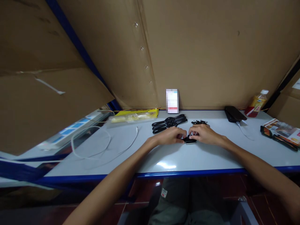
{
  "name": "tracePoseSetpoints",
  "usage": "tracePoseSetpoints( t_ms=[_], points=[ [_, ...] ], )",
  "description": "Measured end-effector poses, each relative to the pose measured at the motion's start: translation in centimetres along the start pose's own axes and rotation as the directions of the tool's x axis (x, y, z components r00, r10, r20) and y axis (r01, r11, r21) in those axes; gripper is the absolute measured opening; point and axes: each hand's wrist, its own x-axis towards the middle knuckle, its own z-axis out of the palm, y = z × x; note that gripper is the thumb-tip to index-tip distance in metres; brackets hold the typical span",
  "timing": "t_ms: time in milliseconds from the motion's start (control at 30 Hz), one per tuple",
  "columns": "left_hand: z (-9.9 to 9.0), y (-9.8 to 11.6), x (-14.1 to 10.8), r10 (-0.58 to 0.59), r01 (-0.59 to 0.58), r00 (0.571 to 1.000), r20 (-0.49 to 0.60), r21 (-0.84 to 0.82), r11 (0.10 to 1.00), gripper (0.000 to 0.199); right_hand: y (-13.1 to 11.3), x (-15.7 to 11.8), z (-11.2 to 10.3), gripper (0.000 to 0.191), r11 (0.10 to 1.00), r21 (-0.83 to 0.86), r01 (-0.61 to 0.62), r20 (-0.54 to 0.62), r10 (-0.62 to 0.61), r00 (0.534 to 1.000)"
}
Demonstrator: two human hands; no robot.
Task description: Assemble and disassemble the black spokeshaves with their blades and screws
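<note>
My left hand (174,135) is closed, its fingertips curled at the left end of a small black part (191,141) with a shiny light front edge. Over the same part, my right hand (203,133) bends its thumb and fingers in a pinch. The part is low at the white tabletop, and the fingers hide much of it. Just behind my left hand lies a glossy black piece (169,122) with several long rounded arms. A cluster of small black pieces with metal bits (199,122) sits behind my right hand.
A lit phone (172,101) leans on the cardboard wall. Left are a yellow packet (140,113), a white cable (110,137) and a power strip (70,129). Right are a black device (235,114), a bottle (256,103), an orange-black tool (278,138) and a printed package (282,129).
</note>
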Motion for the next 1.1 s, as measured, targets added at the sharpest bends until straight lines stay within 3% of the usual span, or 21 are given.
tracePoseSetpoints(
  t_ms=[300, 1100],
  points=[
    [0.07, -0.1, 0.11, -0.014, 0.014, 1.0, 0.002, 0.002, 1.0, 0.01, -0.33, 0.0, -0.34, 0.01, 1.0, -0.024, 0.006, 0.05, -0.005, 0.999],
    [0.2, -0.5, 0.14, -0.022, 0.022, 1.0, -0.005, 0.005, 1.0, 0.011, -0.52, -0.21, 0.56, 0.021, 0.973, -0.229, 0.003, 0.048, 0.008, 0.999]
  ],
)
